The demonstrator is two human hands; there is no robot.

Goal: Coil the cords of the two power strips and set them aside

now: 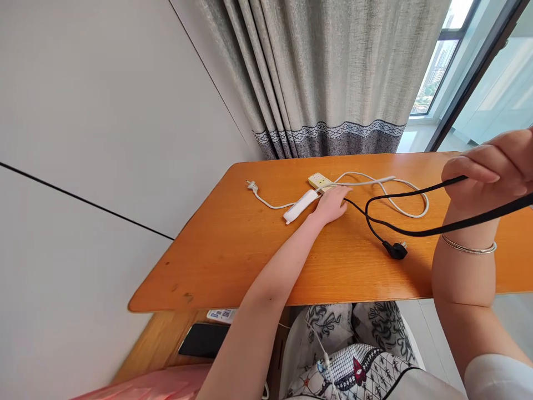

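My left hand (332,204) reaches over the table and is closed around the near end of a cream power strip (320,181), which it partly hides. Just left of that hand lies a white power strip (300,206), tilted on the tabletop. Its white plug (252,186) rests farther left. A black cord (410,232) comes out beside my left hand and loops to the right. Raised at the right edge, my right hand (491,164) has its fingers closed on this cord. The black plug (395,250) lies on the table between the hands.
An orange-brown wooden table (233,250) carries all this, with a loose white cable (418,214) looped on it. Behind stands a grey curtain (341,72); a pale wall panel (91,111) borders the left. A dark phone-like slab (204,340) lies below the table's front edge.
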